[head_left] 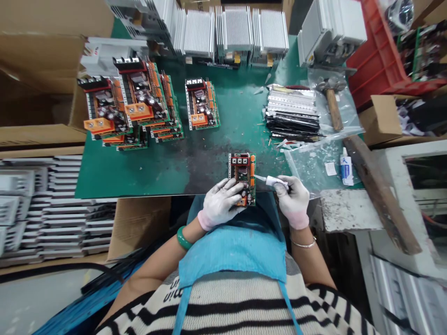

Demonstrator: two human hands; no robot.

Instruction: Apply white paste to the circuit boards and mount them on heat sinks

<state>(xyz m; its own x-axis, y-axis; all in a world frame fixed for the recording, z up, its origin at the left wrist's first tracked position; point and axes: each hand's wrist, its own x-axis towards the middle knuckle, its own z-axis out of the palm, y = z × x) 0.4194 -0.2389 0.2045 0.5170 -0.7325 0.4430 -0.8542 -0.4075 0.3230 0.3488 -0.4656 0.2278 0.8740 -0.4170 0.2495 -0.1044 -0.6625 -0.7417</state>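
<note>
A green circuit board [243, 171] with orange and black parts lies at the table's front edge, its near end reaching past the edge. My left hand [221, 202], in a white glove, holds it from the left, with fingers across its lower part and covering some of it. My right hand [294, 200], also gloved, is closed around a small white glue tube [275, 182]. The tube's thin nozzle points left and meets the board's right side beside the orange parts; whether it touches them, I cannot tell.
More circuit boards [202, 104] lie at the middle and left. Finned metal heatsinks [233, 30] line the back. To the right are strips [292, 111] in a pile, a hammer [334, 102], a glue bottle [346, 168], a wooden bar [380, 195] and a red crate [377, 51].
</note>
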